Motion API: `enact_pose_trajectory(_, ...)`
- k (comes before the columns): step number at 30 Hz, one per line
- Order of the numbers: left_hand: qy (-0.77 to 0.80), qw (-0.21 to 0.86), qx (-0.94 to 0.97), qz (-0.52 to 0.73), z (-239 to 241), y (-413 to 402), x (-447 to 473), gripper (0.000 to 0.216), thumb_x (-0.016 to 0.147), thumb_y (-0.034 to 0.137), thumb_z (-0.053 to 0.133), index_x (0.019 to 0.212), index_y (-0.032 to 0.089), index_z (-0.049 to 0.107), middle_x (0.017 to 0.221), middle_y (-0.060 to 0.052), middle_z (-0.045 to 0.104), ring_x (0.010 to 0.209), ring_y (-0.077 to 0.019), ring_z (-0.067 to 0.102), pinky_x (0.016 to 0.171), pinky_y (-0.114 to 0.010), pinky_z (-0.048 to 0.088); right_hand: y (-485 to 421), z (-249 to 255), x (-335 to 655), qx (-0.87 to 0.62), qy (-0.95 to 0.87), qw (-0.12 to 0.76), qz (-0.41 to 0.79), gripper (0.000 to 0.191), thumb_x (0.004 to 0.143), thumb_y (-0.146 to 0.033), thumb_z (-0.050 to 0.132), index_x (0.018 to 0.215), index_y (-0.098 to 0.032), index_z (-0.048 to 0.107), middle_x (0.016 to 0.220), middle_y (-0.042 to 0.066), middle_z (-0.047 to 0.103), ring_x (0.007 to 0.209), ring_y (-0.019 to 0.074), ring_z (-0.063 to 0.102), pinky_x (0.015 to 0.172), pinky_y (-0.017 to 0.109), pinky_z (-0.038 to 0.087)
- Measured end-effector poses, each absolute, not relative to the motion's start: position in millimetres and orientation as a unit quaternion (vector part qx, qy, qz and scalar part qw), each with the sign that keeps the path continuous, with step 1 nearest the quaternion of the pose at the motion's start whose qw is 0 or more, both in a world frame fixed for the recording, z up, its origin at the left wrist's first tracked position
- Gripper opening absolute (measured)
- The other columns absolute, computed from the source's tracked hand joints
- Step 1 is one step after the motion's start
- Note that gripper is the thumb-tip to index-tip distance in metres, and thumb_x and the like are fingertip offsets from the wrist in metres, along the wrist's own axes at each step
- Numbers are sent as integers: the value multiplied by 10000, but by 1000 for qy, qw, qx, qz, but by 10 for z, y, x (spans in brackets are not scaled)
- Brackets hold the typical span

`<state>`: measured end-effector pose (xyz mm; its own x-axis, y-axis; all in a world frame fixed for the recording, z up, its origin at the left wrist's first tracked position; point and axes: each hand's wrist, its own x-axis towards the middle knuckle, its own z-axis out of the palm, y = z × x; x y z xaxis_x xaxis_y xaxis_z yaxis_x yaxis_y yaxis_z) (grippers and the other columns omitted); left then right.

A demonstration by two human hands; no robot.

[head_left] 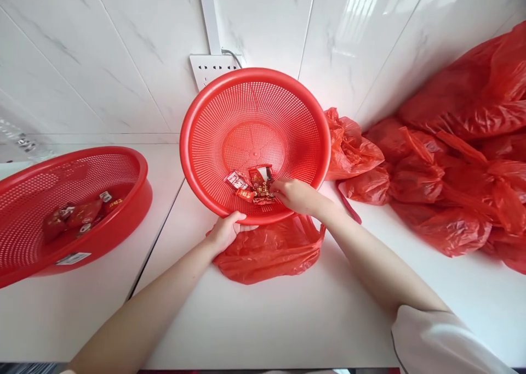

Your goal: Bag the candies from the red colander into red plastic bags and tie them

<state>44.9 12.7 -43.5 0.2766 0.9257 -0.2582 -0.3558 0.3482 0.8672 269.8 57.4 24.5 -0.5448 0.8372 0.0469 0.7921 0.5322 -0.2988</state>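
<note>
A round red perforated basket (255, 89) is tipped up toward me on the white counter. My left hand (226, 230) grips its near rim with the thumb over the edge. My right hand (296, 194) reaches inside, fingers closed around small red candy packets (251, 184) lying at the low side of the basket. A red plastic bag (267, 250) lies flat under the basket's near edge, just below both hands.
A second red basket (135, 168) with several candy packets (80, 216) sits at the left. Filled red plastic bags (447, 176) pile up at the right against the tiled wall. A wall socket (205, 67) is behind the basket.
</note>
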Motion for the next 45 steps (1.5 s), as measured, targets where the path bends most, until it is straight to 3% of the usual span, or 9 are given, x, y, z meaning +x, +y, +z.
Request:
enact_pose_trajectory(9,390,721,365,442,-446,117,449,250,754,144,596,985,99,682,1023,-103,730,1062,-282,648,956,-455,516,573,17,2606,-351,-908,120,193,364,946,-355,486,1213,-134,599,1141,131,644,1020,203,609,880,309,444)
enact_pose_trajectory(13,388,722,362,444,-466,130,436,267,746,147,600,995,85,674,1020,-117,729,1060,-294,648,936,-464,526,624,-40,2589,-373,-891,161,205,287,940,-282,474,1090,-144,677,1030,102,679,927,185,619,849,300,440)
enact_pose_trajectory(21,406,717,352,443,-519,179,421,318,723,163,601,1019,76,675,1047,-131,724,957,-288,682,854,-453,560,645,198,2684,-357,-710,238,559,362,840,-469,590,900,-127,693,782,27,636,687,129,563,701,277,494)
enact_pose_trajectory(30,391,736,351,426,-505,163,431,303,730,176,593,998,65,682,967,-139,739,958,-301,688,908,-480,527,459,416,2755,-286,-847,106,435,298,879,-417,564,859,-156,707,761,17,680,680,137,605,632,248,451)
enact_pose_trajectory(32,392,733,355,428,-508,158,433,295,731,174,599,997,76,682,959,-129,741,980,-303,682,928,-493,515,423,381,2698,-298,-877,134,353,293,918,-376,512,849,-163,701,779,27,687,686,146,614,660,270,465)
enact_pose_trajectory(35,389,727,368,430,-514,142,436,298,744,172,610,1026,101,679,1033,-116,727,1036,-298,662,947,-488,508,429,196,2556,-318,-890,241,223,274,941,-233,452,1121,-174,650,1082,85,686,952,196,644,859,335,486)
enact_pose_trajectory(38,392,720,389,420,-514,118,442,317,757,183,618,1063,118,674,1090,-107,711,1062,-295,651,946,-481,511,480,-66,2415,-309,-897,268,168,461,943,-156,396,1403,-133,429,1384,164,518,1265,242,504,1024,409,425)
enact_pose_trajectory(40,395,713,400,419,-513,107,445,337,756,177,621,1088,134,666,1099,-96,708,1060,-292,652,937,-483,515,508,-204,2359,-299,-904,260,162,501,943,-147,390,1442,-117,367,1444,182,449,1334,257,434,1074,445,381)
enact_pose_trajectory(45,378,730,383,422,-511,128,445,309,763,169,596,1059,126,672,1076,-98,713,1037,-282,661,944,-485,512,547,-258,2362,-330,-837,306,312,340,888,-175,521,1224,-194,570,1178,103,642,1080,222,615,987,438,465)
